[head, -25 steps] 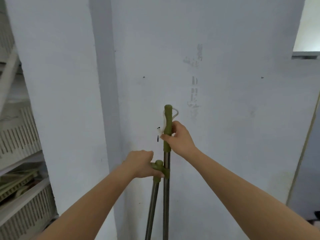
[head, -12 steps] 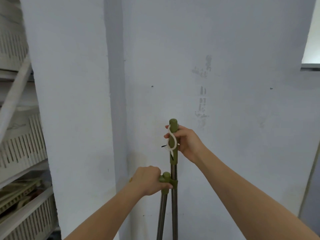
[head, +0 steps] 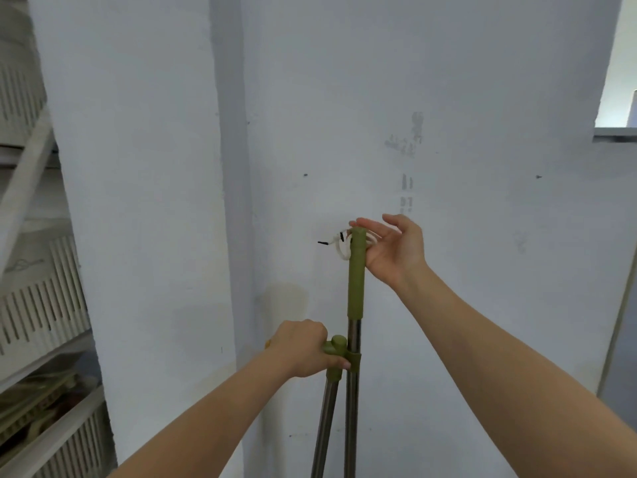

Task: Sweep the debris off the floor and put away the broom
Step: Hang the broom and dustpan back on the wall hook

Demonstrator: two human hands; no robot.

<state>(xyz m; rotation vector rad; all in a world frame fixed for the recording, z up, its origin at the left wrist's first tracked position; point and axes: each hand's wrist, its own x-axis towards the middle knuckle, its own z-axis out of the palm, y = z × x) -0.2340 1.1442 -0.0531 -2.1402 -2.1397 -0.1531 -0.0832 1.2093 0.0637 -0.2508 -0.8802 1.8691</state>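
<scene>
Right hand (head: pixel 393 250) now spread, off broom handle (head: pixel 355 274), fingering white loop (head: pixel 344 248); left hand (head: pixel 306 350) clenched on shorter handle (head: pixel 336 353); we judge hanging next.

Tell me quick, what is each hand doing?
Left hand: closed on the shorter handle.
Right hand: open, fingers by the broom handle top.

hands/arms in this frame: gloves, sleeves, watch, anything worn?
Nothing worn that shows. The left hand and right hand are bare, no gloves, and no rings or watch that I can make out. Both forearms are bare up to the frame edge, with no sleeve or cuff in view. No tape, markers or cables on either arm.
</scene>
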